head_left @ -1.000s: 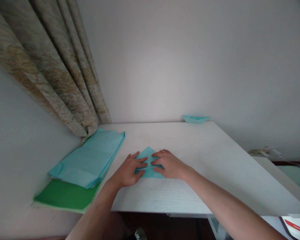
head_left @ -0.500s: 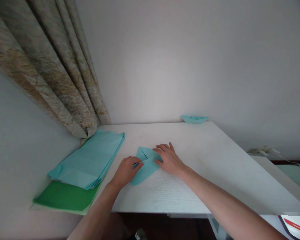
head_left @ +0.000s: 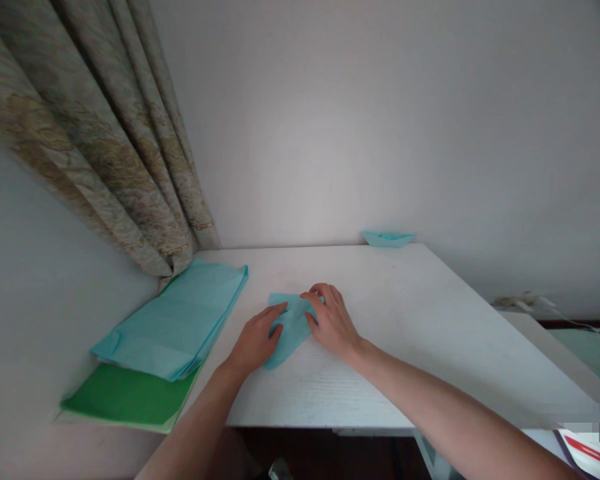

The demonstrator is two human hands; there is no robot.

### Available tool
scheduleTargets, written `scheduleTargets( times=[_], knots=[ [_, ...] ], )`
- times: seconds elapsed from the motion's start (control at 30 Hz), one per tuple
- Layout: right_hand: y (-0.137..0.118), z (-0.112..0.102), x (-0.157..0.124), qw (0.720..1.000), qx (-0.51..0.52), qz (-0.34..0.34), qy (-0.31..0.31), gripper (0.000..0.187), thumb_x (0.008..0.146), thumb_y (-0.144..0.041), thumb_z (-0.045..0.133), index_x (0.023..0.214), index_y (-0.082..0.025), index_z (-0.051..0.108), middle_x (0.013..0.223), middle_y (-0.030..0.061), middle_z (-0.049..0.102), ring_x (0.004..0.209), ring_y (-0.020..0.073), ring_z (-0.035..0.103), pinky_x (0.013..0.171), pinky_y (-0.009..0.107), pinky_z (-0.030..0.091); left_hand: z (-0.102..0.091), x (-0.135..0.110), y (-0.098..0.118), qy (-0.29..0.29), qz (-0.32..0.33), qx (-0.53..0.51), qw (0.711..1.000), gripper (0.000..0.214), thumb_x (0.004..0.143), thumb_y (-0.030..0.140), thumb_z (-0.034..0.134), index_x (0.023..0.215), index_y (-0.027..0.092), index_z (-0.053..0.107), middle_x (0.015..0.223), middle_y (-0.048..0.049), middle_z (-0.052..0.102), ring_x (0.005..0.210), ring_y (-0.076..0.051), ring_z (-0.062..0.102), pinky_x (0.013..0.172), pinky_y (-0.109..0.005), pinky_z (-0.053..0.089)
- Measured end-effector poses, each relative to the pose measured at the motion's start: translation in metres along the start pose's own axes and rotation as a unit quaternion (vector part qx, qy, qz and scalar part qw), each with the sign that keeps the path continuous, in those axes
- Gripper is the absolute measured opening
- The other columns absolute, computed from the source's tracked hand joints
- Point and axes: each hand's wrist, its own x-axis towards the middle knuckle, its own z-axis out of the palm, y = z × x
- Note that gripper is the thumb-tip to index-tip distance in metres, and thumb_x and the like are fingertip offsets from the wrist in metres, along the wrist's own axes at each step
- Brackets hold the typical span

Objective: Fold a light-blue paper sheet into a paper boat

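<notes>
A folded sheet of light-blue paper [head_left: 291, 337] lies on the white table under both hands. My left hand [head_left: 257, 339] rests on its left side, index finger stretched out and thumb apart from it. On the paper's right edge is my right hand [head_left: 331, 321], its fingers curled onto the sheet and thumb lower down; the hand covers that corner. A light-blue paper boat [head_left: 387, 239] stands at the far edge of the table, against the wall, beyond my hands' reach at this moment.
A stack of light-blue paper [head_left: 175, 323] lies at the left on a green sheet or folder [head_left: 130, 395]. A patterned curtain [head_left: 130, 153] hangs above it. The white table [head_left: 400, 320] meets the wall at the back. Cables [head_left: 525, 301] lie beyond its right side.
The paper's raised flap and dark crease no longer show; its upper part now looks flat. My left hand has moved up and its fingers have parted. The right-hand fingers have curled more.
</notes>
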Motion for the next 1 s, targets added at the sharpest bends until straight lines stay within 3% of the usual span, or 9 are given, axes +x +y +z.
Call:
scheduleTargets(
  times=[0.17,0.3,0.5,0.63,0.77,0.87,0.93,1.0],
  knots=[
    [0.002,0.005,0.000,0.997,0.003,-0.037,-0.070,0.020,0.081,-0.014,0.056,0.096,-0.019,0.067,0.099,0.0079,0.057,0.097,0.0218,0.050,0.091,0.038,0.039,0.002,0.003,0.002,-0.024,-0.024,0.019,0.999,0.049,0.084,0.019,0.045,0.133,0.015,0.046,0.129,-0.0071,0.057,0.116,-0.020,0.054,0.104,-0.037,0.038],
    [0.006,0.010,0.000,0.991,-0.016,-0.039,-0.124,0.022,0.082,-0.023,0.059,0.102,-0.021,0.069,0.109,0.0087,0.059,0.106,0.0239,0.049,0.102,0.045,0.028,-0.003,0.004,0.006,-0.023,-0.064,-0.011,0.998,0.049,0.083,0.028,0.051,0.130,0.015,0.049,0.127,-0.0074,0.059,0.115,-0.021,0.056,0.103,-0.035,0.039],
    [0.007,0.012,-0.001,0.984,-0.009,-0.014,-0.178,0.028,0.087,-0.038,0.054,0.109,-0.027,0.068,0.123,0.0107,0.055,0.118,0.0267,0.045,0.107,0.055,0.014,-0.015,0.002,0.007,-0.042,-0.124,-0.131,0.983,0.046,0.087,0.042,0.045,0.123,0.016,0.058,0.111,-0.0069,0.068,0.097,-0.022,0.065,0.084,-0.033,0.051],
    [0.012,0.013,0.001,0.981,0.009,-0.006,-0.195,0.029,0.087,-0.039,0.055,0.111,-0.029,0.067,0.127,0.0121,0.053,0.121,0.0260,0.045,0.108,0.055,0.012,-0.017,-0.001,-0.005,-0.054,-0.081,-0.104,0.990,0.030,0.084,0.034,0.052,0.104,0.021,0.070,0.105,-0.0039,0.071,0.094,-0.021,0.065,0.084,-0.033,0.051],
    [0.017,0.014,0.002,0.980,0.030,-0.016,-0.195,0.034,0.085,-0.040,0.057,0.114,-0.024,0.066,0.128,0.0147,0.054,0.124,0.0251,0.044,0.109,0.052,0.012,-0.018,-0.002,-0.016,-0.103,0.013,-0.065,0.992,0.022,0.084,0.029,0.055,0.097,0.028,0.073,0.119,-0.0004,0.064,0.100,-0.020,0.061,0.090,-0.035,0.047],
    [0.019,0.014,0.003,0.980,0.041,-0.019,-0.194,0.039,0.084,-0.041,0.057,0.117,-0.021,0.063,0.128,0.0149,0.054,0.125,0.0248,0.043,0.110,0.049,0.013,-0.019,0.000,-0.018,-0.138,0.061,0.008,0.989,0.022,0.085,0.028,0.056,0.102,0.033,0.070,0.129,0.0025,0.057,0.120,-0.023,0.049,0.103,-0.043,0.036],
    [0.020,0.015,0.004,0.981,0.042,-0.016,-0.191,0.042,0.083,-0.041,0.057,0.118,-0.019,0.061,0.130,0.0145,0.053,0.125,0.0250,0.043,0.109,0.049,0.015,-0.018,0.000,-0.017,-0.155,0.066,0.034,0.985,0.028,0.087,0.028,0.055,0.112,0.036,0.065,0.135,0.0039,0.051,0.132,-0.024,0.035,0.109,-0.049,0.025],
    [0.020,0.015,0.004,0.983,0.035,0.000,-0.181,0.045,0.083,-0.042,0.057,0.120,-0.017,0.059,0.132,0.0153,0.051,0.124,0.0256,0.044,0.109,0.049,0.016,-0.016,-0.001,-0.014,-0.172,0.066,0.045,0.982,0.034,0.088,0.028,0.053,0.120,0.038,0.058,0.140,0.0036,0.045,0.135,-0.024,0.031,0.110,-0.053,0.019]
  ],
)
